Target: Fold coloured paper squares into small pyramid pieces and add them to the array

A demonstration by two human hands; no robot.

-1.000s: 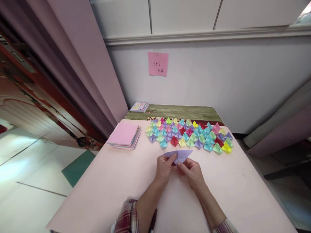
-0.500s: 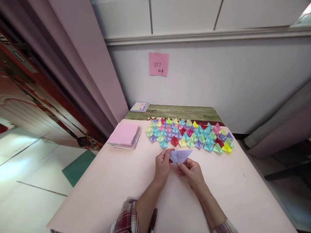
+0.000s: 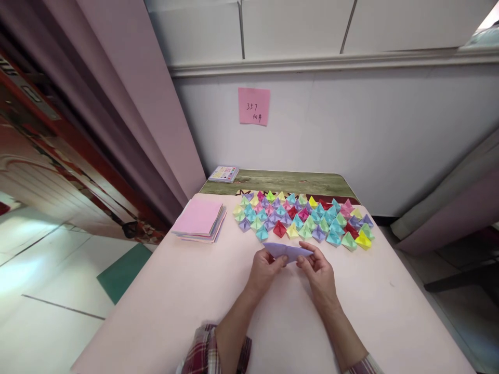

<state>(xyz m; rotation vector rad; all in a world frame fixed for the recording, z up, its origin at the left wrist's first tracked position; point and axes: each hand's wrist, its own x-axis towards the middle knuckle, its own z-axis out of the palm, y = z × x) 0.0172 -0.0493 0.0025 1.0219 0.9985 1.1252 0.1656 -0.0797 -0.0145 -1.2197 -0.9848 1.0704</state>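
Observation:
Between both hands, a folded sheet of purple origami paper (image 3: pixel 286 251) is held above the table, its long edge away from me. My left hand (image 3: pixel 265 267) grips its left part, the thumb pressed on the near face. At the right end, my right hand (image 3: pixel 318 267) pinches the paper between thumb and fingers, the index finger raised near the far edge. Just beyond the hands stand many small folded paper boats (image 3: pixel 292 231) in rows of several colours. The fingers behind the purple paper are partly hidden.
A stack of square paper (image 3: pixel 198 215), pink on top, lies at the table's left. Behind it sits a small printed packet (image 3: pixel 224 174) on a wood-patterned surface (image 3: pixel 288 182). A pink note (image 3: pixel 253 106) sticks to the wall. Green sheet (image 3: pixel 123 270) lies low at left.
The purple paper has tilted from a plain triangle to a flatter, narrower view. My left thumb has moved in toward its middle, and my right hand has shifted to its right end.

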